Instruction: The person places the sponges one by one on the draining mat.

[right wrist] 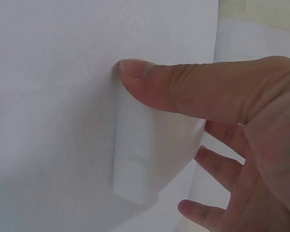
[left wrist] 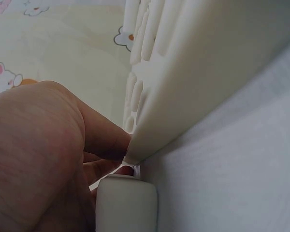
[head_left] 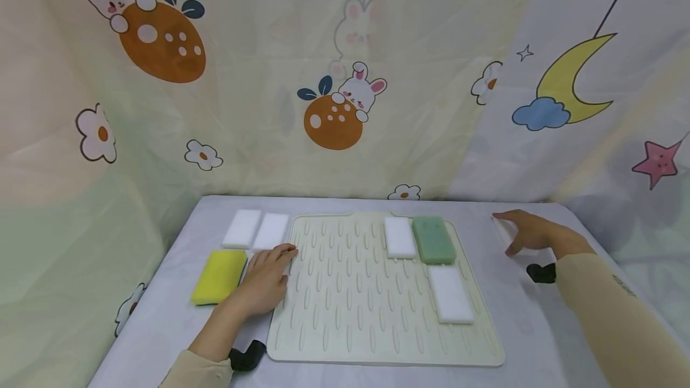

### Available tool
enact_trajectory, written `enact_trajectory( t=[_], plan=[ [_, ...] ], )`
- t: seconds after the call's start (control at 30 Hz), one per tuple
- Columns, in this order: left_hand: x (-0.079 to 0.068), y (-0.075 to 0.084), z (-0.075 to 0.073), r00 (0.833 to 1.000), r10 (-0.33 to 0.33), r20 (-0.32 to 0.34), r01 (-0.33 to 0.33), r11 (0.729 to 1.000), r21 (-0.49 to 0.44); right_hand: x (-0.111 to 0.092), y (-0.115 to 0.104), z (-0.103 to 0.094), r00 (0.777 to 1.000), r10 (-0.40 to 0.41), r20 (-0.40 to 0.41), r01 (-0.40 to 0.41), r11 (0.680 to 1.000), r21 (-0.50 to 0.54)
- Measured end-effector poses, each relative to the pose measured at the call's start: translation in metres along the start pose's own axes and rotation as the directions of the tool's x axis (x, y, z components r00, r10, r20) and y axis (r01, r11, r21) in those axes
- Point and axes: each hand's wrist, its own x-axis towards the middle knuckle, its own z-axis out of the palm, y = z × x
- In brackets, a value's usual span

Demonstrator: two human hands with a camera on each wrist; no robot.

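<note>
My left hand (head_left: 266, 280) lies at the left edge of a cream ridged mat (head_left: 345, 340), fingers lightly bent. In the left wrist view its fingertips touch the mat's edge (left wrist: 183, 96) beside a white sponge block (left wrist: 128, 205). Over at the right, my right hand (head_left: 539, 233) pinches another white sponge block (head_left: 504, 229) on the table, thumb against its near end; the hand partly hides it. Toward the mat's right side lie a green sponge (head_left: 433, 239) and two white blocks, one beside it (head_left: 400, 237) and one nearer (head_left: 451, 295).
Left of the mat are a yellow sponge (head_left: 220, 277) and two white blocks, an outer one (head_left: 242, 229) and an inner one (head_left: 272, 231). A white cloth covers the table (head_left: 517, 340). Behind it hangs a printed curtain (head_left: 259, 106).
</note>
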Motion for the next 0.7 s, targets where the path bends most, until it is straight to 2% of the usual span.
enact_trajectory(
  t=[0.27,0.7],
  plan=[
    [-0.0026,0.0016,-0.0021,1.0,0.005,-0.006,-0.005,1.0,-0.003,-0.0025,-0.0015,-0.0019,1.0,-0.014,-0.012,0.014,1.0,-0.015],
    [-0.0046,0.0001,-0.0024,1.0,0.013,-0.01,-0.013,1.0,0.004,-0.0056,-0.0052,-0.0043,0.998,0.039,-0.042,-0.041,0.998,-0.052]
  ],
)
